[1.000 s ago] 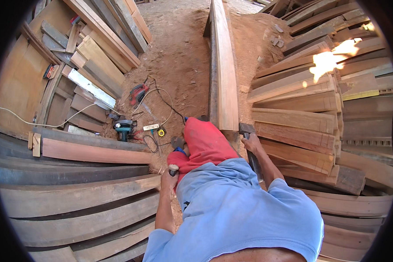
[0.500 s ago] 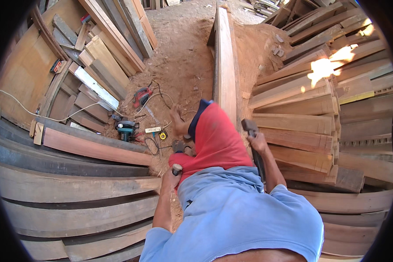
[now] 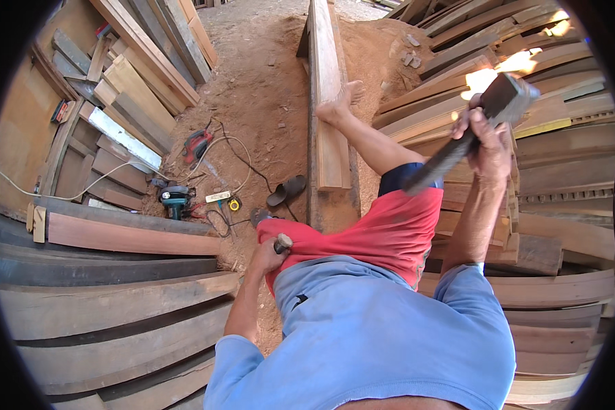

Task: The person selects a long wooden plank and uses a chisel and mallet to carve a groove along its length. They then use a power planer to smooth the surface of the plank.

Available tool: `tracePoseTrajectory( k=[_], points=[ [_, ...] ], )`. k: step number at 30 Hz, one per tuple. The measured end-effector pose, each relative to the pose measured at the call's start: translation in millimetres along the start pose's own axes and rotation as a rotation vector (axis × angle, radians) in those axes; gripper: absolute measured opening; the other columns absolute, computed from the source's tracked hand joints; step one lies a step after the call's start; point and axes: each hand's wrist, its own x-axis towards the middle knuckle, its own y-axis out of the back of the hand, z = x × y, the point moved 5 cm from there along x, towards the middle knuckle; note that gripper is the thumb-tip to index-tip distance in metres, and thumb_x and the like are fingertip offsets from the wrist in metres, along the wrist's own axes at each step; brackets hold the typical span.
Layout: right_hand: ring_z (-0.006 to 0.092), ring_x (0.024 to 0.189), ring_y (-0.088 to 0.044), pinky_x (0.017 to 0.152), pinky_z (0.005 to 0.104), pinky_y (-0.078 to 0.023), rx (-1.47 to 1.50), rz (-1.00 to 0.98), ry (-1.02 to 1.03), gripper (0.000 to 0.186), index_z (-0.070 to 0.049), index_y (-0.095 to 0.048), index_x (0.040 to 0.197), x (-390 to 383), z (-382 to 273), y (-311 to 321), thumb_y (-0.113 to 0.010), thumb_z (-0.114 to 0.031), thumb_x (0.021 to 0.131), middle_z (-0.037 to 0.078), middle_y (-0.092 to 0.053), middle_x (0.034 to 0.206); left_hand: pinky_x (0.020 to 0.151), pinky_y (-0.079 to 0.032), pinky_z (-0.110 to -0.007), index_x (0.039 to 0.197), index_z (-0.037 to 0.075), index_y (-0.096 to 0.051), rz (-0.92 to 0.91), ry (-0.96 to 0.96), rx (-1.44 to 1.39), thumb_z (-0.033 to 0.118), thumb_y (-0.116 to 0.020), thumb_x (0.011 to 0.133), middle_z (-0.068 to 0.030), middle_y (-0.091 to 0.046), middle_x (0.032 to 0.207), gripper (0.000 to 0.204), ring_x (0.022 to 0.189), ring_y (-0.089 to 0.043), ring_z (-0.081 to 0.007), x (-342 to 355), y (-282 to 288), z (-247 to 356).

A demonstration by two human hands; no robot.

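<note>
Raised on the right, my right hand (image 3: 490,140) is closed around a dark mallet (image 3: 451,158), gripping it close to the blocky head. Its handle slants down toward my right knee. My left hand (image 3: 268,256) is closed on a tool with a round wooden handle (image 3: 283,242), held against my left thigh; its other end is hidden, so I cannot tell its kind. Ahead of me a pale wooden plank (image 3: 333,154) lies along a darker beam (image 3: 335,208). My bare right foot (image 3: 338,102) rests on the plank.
Left of the beam, a sandal (image 3: 286,190), a red power tool (image 3: 197,146), a teal power tool (image 3: 175,200) and a yellow tape measure (image 3: 234,204) lie on the sawdust-covered floor among loose cords. Stacked boards (image 3: 116,297) line the left, with more timber (image 3: 567,225) along the right.
My right hand has lifted the mallet up and forward from beside my hip. My bare right foot is now up on the plank, and a sandal lies empty on the floor.
</note>
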Motion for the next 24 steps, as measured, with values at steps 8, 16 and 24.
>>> tracePoseTrajectory(
  k=[8,16,24],
  points=[
    [0.0119,0.067,-0.062,0.062,0.0299,-0.052,-0.390,0.059,-0.225,0.024,-0.004,-0.062,0.088,-70.8,157.8,-44.8,-0.084,-0.011,0.081,0.003,-0.064,0.075,0.091,-0.054,-0.046,0.119,0.008,-0.068,-0.090,0.028,0.040,0.038,-0.083,0.079,-0.0218,-0.072,0.109,0.051,0.107,-0.068,-0.0392,17.8,2.9,2.6],
    [0.0064,0.070,-0.056,0.065,0.0260,-0.047,-0.367,-0.083,-0.469,0.018,-0.005,-0.062,0.083,-112.5,263.3,-61.6,-0.079,-0.009,0.087,-0.003,-0.060,0.076,0.091,-0.054,-0.046,0.120,0.009,-0.068,-0.198,0.129,-0.004,0.041,-0.085,0.078,-0.0206,-0.073,0.110,0.055,0.107,-0.068,-0.0391,24.6,3.4,6.2],
    [0.0068,0.070,-0.051,0.061,0.0263,-0.043,-0.468,-0.130,-0.581,0.025,-0.005,-0.055,0.092,-128.7,263.7,-49.1,-0.078,-0.015,0.089,0.000,-0.056,0.076,0.086,-0.053,-0.051,0.110,0.007,-0.065,-0.295,0.153,0.170,0.039,-0.086,0.076,-0.0229,-0.072,0.103,0.052,0.101,-0.068,-0.0440,52.1,27.7,15.7]
  ],
)
